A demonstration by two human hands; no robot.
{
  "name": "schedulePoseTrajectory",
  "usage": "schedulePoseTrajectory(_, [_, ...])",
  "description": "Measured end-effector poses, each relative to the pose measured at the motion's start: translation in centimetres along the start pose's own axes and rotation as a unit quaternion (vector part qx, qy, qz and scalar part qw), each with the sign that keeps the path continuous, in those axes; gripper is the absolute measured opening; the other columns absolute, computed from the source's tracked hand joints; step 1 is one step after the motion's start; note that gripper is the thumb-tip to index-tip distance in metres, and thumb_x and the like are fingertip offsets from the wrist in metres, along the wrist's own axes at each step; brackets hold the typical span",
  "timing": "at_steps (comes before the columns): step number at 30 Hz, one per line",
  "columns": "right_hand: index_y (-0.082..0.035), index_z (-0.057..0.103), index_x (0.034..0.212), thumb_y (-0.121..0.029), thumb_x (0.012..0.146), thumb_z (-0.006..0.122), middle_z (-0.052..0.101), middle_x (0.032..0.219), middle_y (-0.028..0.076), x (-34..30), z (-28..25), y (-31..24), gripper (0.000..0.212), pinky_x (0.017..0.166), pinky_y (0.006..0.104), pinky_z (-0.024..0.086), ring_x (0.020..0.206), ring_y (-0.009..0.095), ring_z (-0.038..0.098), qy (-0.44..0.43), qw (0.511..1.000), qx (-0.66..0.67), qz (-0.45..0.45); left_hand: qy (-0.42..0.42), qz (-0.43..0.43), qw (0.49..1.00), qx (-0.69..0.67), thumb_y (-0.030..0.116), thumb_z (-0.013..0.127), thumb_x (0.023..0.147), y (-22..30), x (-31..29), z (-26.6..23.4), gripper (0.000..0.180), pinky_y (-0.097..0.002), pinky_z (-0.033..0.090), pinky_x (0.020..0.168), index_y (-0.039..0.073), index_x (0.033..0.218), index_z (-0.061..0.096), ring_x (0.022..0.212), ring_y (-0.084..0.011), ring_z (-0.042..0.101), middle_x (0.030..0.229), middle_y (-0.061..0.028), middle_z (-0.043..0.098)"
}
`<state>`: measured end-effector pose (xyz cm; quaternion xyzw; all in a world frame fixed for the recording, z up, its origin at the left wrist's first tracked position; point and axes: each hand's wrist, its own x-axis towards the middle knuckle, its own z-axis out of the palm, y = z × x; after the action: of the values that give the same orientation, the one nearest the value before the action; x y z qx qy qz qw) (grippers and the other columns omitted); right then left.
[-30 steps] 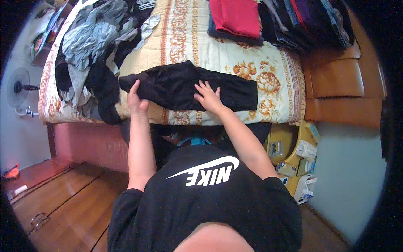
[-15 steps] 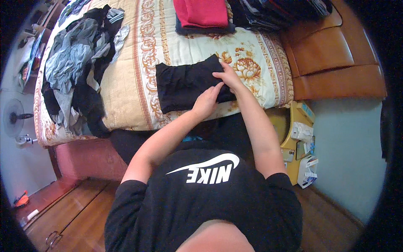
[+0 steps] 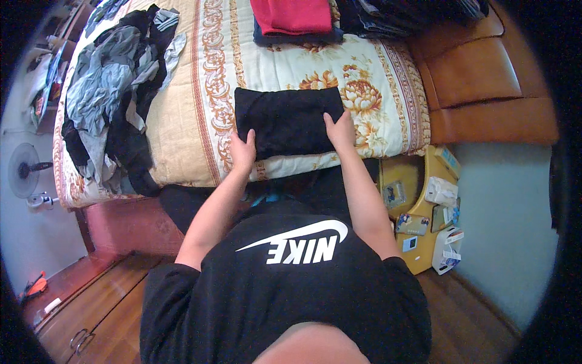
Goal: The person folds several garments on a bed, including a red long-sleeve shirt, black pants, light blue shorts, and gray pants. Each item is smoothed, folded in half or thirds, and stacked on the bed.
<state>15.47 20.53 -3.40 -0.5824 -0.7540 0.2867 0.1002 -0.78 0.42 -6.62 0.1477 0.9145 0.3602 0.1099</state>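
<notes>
A black folded garment (image 3: 288, 121) lies as a flat rectangle on the near edge of the bed (image 3: 176, 133). My left hand (image 3: 244, 150) grips its left side, thumb on top and fingers beneath or behind the edge. At the opposite side my right hand (image 3: 341, 130) holds it the same way, thumb on top. What kind of garment it is cannot be made out. Beyond it sits a folded red garment (image 3: 294, 17) on top of a folded dark blue one (image 3: 297, 37).
Loose grey and black clothes (image 3: 106, 82) lie heaped on the bed's left. Dark folded clothes (image 3: 400, 18) are stacked at the far right, beside a brown leather headboard (image 3: 485, 73). A yellow bedside cabinet (image 3: 418, 258) stands right of the bed; a fan (image 3: 27, 170) stands left.
My left hand has moved from the garment's right part to its left edge. My right hand has shifted slightly down and right. The garment now lies straighter and smoother.
</notes>
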Motion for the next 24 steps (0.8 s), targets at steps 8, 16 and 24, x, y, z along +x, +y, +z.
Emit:
schedulePoseTrajectory(8, [0.002, 0.055, 0.106, -0.032, 0.068, 0.070, 0.062, 0.099, 0.016, 3.7, 0.0, 3.3, 0.052, 0.080, 0.0346, 0.046, 0.090, 0.027, 0.060, -0.139, 0.962, 0.235, -0.002, -0.062, 0.008, 0.992, 0.109, 0.041, 0.056, 0.080, -0.5, 0.1, -2.2, 0.044, -0.0465, 0.043, 0.074, 0.001, 0.099, 0.054, 0.083, -0.0411, 0.057, 0.085, -0.0248, 0.060])
schedulePoseTrajectory(16, [0.002, 0.061, 0.097, -0.020, 0.068, 0.071, 0.064, 0.091, 0.011, 6.3, -0.3, 2.0, 0.038, 0.070, 0.0326, 0.048, 0.078, 0.021, 0.061, -0.232, 0.932, 0.269, 0.067, -0.234, -0.067, 0.965, -0.093, 0.039, 0.070, 0.070, 4.5, 11.9, -1.2, 0.049, -0.0296, 0.047, 0.062, -0.005, 0.089, 0.060, 0.067, -0.0176, 0.059, 0.077, -0.0107, 0.063])
schedulePoseTrajectory(24, [-0.005, 0.056, 0.102, -0.001, 0.065, 0.070, 0.061, 0.091, 0.003, 4.4, -7.7, -4.5, 0.039, 0.080, 0.0283, 0.044, 0.087, 0.016, 0.058, -0.172, 0.901, 0.323, -0.232, -0.197, 0.126, 0.878, -0.418, 0.004, 0.060, 0.078, 8.1, 13.2, -11.0, 0.015, -0.0221, 0.043, 0.070, -0.001, 0.093, 0.059, 0.075, -0.0091, 0.055, 0.081, -0.0012, 0.060])
